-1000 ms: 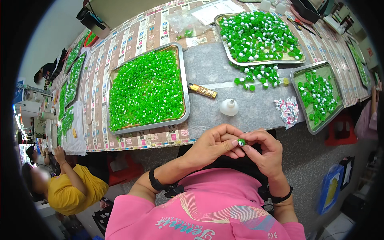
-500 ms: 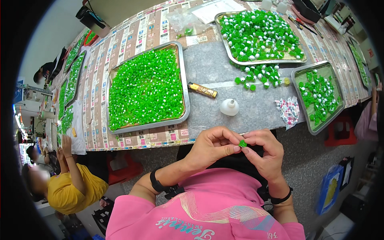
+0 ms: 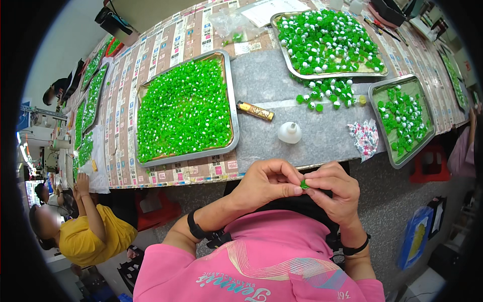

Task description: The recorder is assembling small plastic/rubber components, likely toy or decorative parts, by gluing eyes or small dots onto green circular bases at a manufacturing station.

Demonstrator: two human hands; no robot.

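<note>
Left hand: left hand (image 3: 266,183) is raised in front of the chest, thumb and forefinger pinched onto the small green piece (image 3: 304,185); a dark band sits on the wrist.
Right hand: right hand (image 3: 334,189) meets the left one fingertip to fingertip and grips the same piece from the other side.
Piece location: held in the air between the two hands, below the near edge of the worktop (image 3: 312,146), not resting on anything.
Piece character: tiny, rounded, bright green, looks glossy like moulded plastic; finer detail is too small to tell.
Handling note: judged best worked with fingertips only, light pressure, hands kept close to the body so a slip drops it into the lap rather than onto the floor.
Large tray (image 3: 229,100): shallow metal, rectangular with rounded corners, filled edge to edge with green pieces flecked white.
Far tray (image 3: 282,45): metal, heaped with green and white pieces; a loose cluster (image 3: 327,93) lies on the grey surface just beside it.
Right tray (image 3: 375,121): smaller, metal, sparsely filled.
Small bottle (image 3: 290,132): white, squat, with a pointed nozzle, standing upright near the hands.
Lighter (image 3: 255,110): slim, gold and dark, lying flat between large tray and bottle.
Cloth scrap (image 3: 365,137): crumpled, patterned, beside the right tray.
Worktop covering: plain grey centre, printed paper sheets at the left.
</note>
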